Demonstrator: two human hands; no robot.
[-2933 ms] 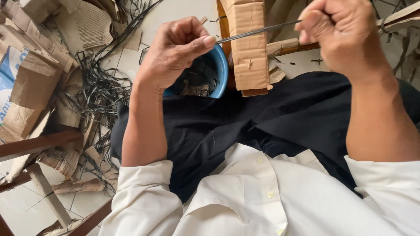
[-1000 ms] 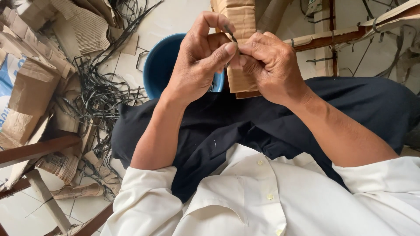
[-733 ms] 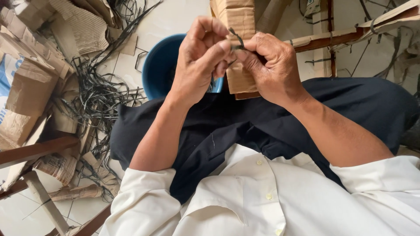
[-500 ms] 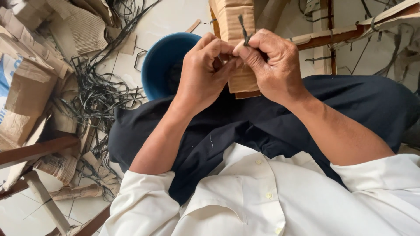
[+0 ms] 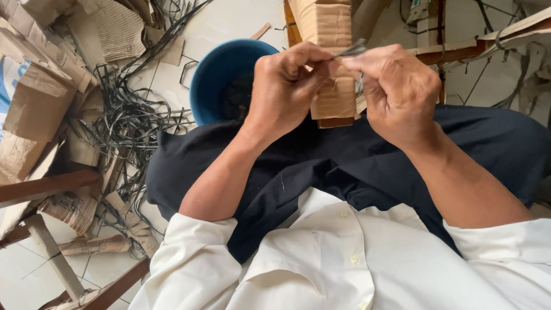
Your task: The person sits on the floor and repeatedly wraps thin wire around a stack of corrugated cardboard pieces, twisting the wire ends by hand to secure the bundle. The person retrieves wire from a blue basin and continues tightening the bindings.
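Both hands are raised together above the lap, in front of a cardboard-wrapped block (image 5: 330, 63) that stands at 12 o'clock from them. The left hand (image 5: 284, 86) is closed, thumb and forefinger pinching one end of a thin grey strip (image 5: 351, 50). The right hand (image 5: 396, 92) is also closed, its fingertips gripping the same strip just beside the left hand's pinch. The strip shows only as a short, blurred length between the two thumbs; whether it is wire, band or strapping cannot be told.

A blue bucket (image 5: 215, 77) stands on the floor at 10 o'clock from the hands, close to the knee. Its inside is dark and appears to hold some tangled material, though the contents are not clear.

At 9 o'clock from the bucket lies a large heap of dark tangled strips (image 5: 123, 123) among torn cardboard scraps (image 5: 34, 109). Wooden slats (image 5: 46, 186) lie at the lower left.

Judgement on progress: one strip is in hand and being worked. The bucket seems only partly filled, while the heap on the floor looks sizeable, so much material appears to remain. How much has been finished cannot be counted.
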